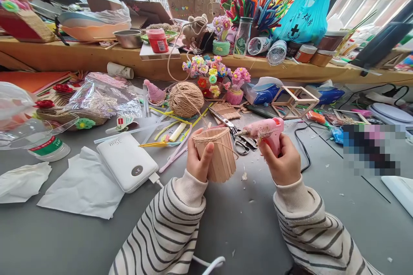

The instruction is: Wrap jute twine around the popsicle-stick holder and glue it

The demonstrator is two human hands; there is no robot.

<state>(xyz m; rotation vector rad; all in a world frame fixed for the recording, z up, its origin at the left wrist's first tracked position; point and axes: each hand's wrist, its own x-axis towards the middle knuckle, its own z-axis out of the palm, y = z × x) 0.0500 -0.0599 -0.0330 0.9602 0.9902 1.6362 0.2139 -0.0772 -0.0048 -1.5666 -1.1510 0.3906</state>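
My left hand (pixel 200 158) is closed around a small cup made of wooden craft sticks (pixel 222 159), tilted a little, with jute twine (pixel 213 134) along its rim and a loose end hanging over the right side. A pink hot glue gun (pixel 266 131) is in my right hand (pixel 284 161), its nozzle pointing left toward the cup without touching it. Scissors (pixel 237 135) lie open on the table behind the cup. Further back sits a ball of jute twine (pixel 186 99), near a pile of loose craft sticks (pixel 227 111).
A white power bank (pixel 127 161) and paper tissue (pixel 82 184) lie to the left, beside a plastic bottle (pixel 48 146). Crocheted flowers (pixel 209 71) and a wooden stick frame (pixel 295 101) stand behind. A black cord (pixel 305 146) runs on the right. A cluttered ledge (pixel 155 62) spans the back.
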